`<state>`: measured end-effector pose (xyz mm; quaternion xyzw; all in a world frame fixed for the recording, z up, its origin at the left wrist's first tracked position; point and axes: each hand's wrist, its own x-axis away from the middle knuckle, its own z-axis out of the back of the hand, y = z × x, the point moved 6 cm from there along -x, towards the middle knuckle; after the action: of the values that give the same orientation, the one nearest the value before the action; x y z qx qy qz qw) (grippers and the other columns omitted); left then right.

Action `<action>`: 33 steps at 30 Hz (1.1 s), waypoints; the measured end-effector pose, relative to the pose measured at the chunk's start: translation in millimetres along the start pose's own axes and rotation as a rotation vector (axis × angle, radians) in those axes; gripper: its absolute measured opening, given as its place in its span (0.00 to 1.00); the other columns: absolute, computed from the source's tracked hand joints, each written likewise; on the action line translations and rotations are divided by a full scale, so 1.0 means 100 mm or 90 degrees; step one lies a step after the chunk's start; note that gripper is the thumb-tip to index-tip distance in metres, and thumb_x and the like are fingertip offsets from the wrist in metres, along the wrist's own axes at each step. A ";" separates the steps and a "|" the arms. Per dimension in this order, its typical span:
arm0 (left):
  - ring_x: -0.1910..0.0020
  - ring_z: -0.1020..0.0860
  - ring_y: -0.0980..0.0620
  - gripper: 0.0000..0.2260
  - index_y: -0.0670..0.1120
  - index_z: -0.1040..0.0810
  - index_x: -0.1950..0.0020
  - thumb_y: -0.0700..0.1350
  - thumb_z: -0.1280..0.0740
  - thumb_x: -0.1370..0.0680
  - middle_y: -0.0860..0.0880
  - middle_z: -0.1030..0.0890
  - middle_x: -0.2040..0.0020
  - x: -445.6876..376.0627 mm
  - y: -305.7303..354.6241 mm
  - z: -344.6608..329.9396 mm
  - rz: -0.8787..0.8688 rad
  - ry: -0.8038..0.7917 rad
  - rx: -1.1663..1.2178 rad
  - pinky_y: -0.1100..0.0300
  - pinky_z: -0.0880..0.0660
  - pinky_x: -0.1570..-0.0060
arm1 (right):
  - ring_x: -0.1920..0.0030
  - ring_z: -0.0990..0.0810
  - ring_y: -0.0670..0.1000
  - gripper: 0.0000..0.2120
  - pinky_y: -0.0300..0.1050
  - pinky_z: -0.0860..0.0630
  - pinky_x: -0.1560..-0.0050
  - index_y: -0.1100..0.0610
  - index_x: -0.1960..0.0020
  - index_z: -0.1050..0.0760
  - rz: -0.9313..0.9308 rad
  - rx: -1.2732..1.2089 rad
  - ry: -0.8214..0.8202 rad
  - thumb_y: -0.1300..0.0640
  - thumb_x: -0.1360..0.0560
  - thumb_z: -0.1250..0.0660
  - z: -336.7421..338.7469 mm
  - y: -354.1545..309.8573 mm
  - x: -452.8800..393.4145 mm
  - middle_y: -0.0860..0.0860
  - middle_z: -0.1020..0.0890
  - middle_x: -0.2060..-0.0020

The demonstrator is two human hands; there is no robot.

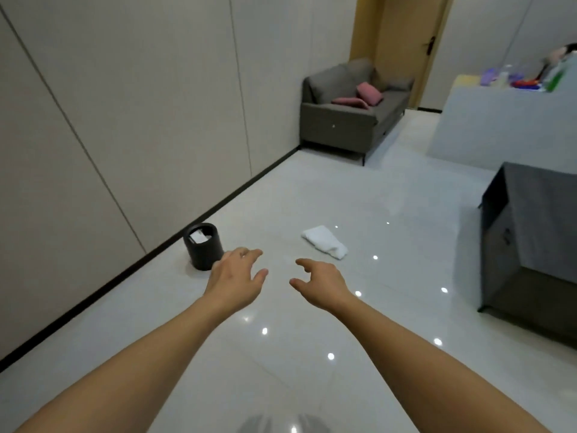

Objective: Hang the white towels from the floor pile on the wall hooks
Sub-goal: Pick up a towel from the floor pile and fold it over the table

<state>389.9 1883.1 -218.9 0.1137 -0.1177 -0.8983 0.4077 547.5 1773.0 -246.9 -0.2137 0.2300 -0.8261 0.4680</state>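
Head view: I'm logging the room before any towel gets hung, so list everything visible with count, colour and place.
white towel: one, white, on the floor ahead of the hands
bin: one, black, by the left wall's baseboard, something white inside
sofa: one, grey, far end against the wall
cushions: two, pink, on the sofa
door: one, yellowish wood, behind the sofa
cabinet: one, dark grey, right
counter: one, pale, far right, blurred colourful items on top
left hand: one, empty, fingers relaxed
right hand: one, empty, fingers loosely curled
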 end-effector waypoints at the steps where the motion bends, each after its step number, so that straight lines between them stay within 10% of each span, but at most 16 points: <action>1: 0.32 0.32 0.48 0.23 0.54 0.32 0.27 0.59 0.39 0.21 0.50 0.29 0.30 -0.17 0.16 -0.15 -0.022 -0.021 0.003 0.50 0.34 0.33 | 0.36 0.24 0.51 0.28 0.50 0.28 0.37 0.47 0.27 0.33 -0.032 -0.008 0.005 0.42 0.25 0.35 0.06 0.23 -0.06 0.49 0.22 0.36; 13: 0.30 0.34 0.46 0.24 0.53 0.34 0.25 0.58 0.41 0.20 0.48 0.30 0.28 -2.66 1.19 -1.56 -0.202 -0.181 0.015 0.50 0.35 0.33 | 0.37 0.24 0.52 0.27 0.48 0.27 0.37 0.48 0.27 0.31 -0.289 -0.079 0.057 0.44 0.25 0.34 0.74 1.96 -1.62 0.49 0.22 0.37; 33: 0.31 0.32 0.44 0.25 0.51 0.34 0.25 0.58 0.40 0.21 0.48 0.31 0.28 -6.09 0.95 -2.87 -0.101 -0.323 -0.011 0.49 0.32 0.35 | 0.37 0.24 0.51 0.25 0.43 0.29 0.39 0.52 0.31 0.27 -0.416 -0.159 -0.046 0.45 0.25 0.32 0.96 3.29 -4.88 0.54 0.21 0.38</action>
<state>934.1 2250.1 -395.8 -0.1102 -0.1991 -0.9282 0.2944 1053.7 2030.4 -428.2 -0.3605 0.2319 -0.8897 0.1574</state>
